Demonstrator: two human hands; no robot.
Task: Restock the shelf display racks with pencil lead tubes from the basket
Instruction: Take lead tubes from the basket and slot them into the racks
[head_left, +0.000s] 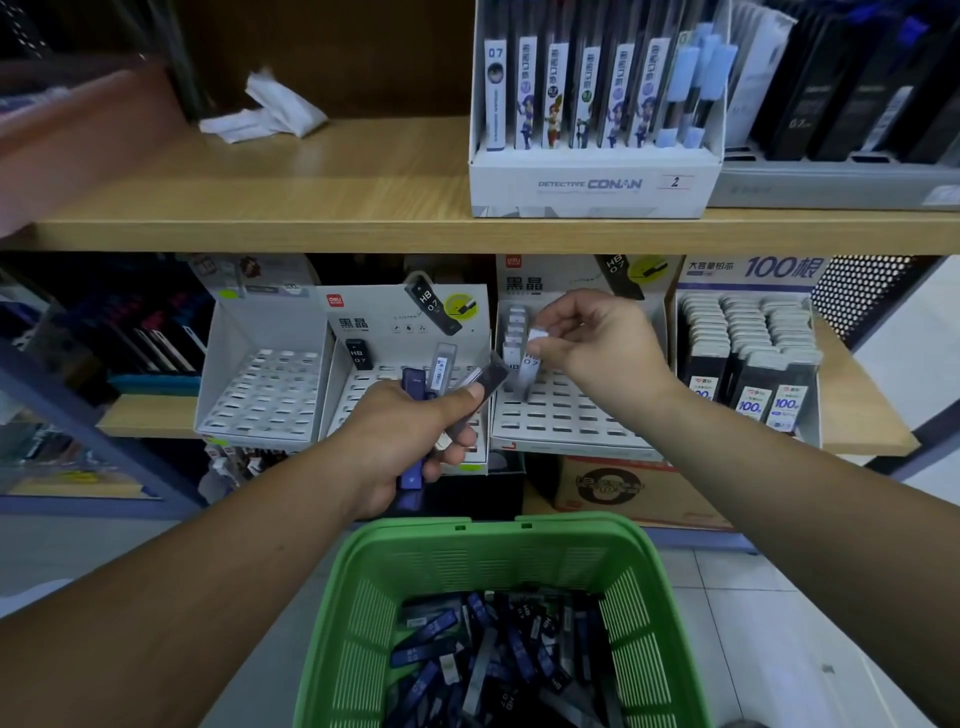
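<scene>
Open slots fill the right rack's (566, 410) front rows; standing tubes (514, 332) crowd its back-left corner.

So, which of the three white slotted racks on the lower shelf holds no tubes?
The leftmost rack: every slot bare; the middle rack and right rack hold tubes.

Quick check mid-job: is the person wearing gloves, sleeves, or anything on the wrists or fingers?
No. The left hand and right hand are bare, with no gloves. The left forearm and right forearm are uncovered as far as the frame reaches, and no sleeve edge is in view. No watch, bracelet or ring shows on either wrist or the visible fingers.
</scene>
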